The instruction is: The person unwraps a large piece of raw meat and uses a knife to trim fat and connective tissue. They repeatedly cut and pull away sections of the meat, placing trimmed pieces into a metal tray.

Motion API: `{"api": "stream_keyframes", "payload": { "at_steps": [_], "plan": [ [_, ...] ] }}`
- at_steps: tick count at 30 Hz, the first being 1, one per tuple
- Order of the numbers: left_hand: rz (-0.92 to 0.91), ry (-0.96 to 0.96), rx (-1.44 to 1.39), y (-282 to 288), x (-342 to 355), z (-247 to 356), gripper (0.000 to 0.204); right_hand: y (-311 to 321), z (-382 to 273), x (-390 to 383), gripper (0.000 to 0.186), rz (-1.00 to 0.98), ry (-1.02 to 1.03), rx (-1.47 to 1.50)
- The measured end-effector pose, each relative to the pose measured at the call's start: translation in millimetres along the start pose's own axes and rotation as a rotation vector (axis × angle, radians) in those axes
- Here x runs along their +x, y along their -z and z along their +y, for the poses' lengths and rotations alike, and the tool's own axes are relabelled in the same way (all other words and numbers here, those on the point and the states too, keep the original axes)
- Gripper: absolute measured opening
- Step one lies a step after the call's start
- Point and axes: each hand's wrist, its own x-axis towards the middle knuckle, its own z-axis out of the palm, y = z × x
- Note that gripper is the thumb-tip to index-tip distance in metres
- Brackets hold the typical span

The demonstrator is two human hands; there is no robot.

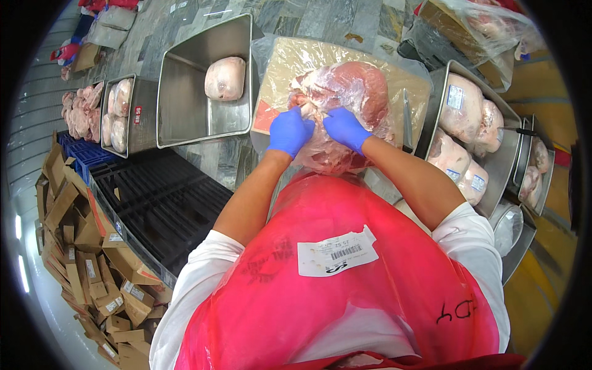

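A large piece of raw pink meat (361, 80) lies on a cardboard-topped surface (277, 61) covered with clear plastic. Its near part is still inside crinkled clear plastic film (330, 151). Both my hands wear blue gloves. My left hand (291, 131) is closed at the meat's left near side, and my right hand (346, 128) is closed just to the right of it. Between them the film looks bunched and pulled; the fingertips are partly hidden. A knife (407, 120) lies along the right side of the meat, its dark handle toward me.
A deep metal bin (179, 92) at left holds one wrapped meat piece (225, 79). Another metal bin (441, 117) at right holds several wrapped pieces. Black pallets (160, 203) and a heap of cardboard boxes (117, 296) are at lower left. A plastic-lined box (475, 37) stands far right.
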Motion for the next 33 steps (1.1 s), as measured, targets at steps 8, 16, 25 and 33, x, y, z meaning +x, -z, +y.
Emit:
{"api": "stream_keyframes", "payload": {
  "at_steps": [8, 16, 25, 33],
  "plan": [
    [0.098, 0.068, -0.080, 11.0, 6.1, 1.2, 0.039, 3.3, -3.4, -16.5, 0.028, 0.099, -0.039, 0.553],
    [0.073, 0.140, -0.170, 12.2, 12.1, -11.1, 0.044, 9.3, 3.3, -34.0, 0.017, 0.072, 0.030, 1.009],
    [-0.020, 0.055, -0.198, 27.7, 17.0, -15.4, 0.045, -0.2, 12.0, -20.9, 0.018, 0.128, 0.175, 1.256],
    [0.143, -0.301, 0.097, 36.2, 12.5, 1.6, 0.048, 45.3, -26.6, -8.0, 0.024, 0.125, 0.336, 0.343]
  ]
}}
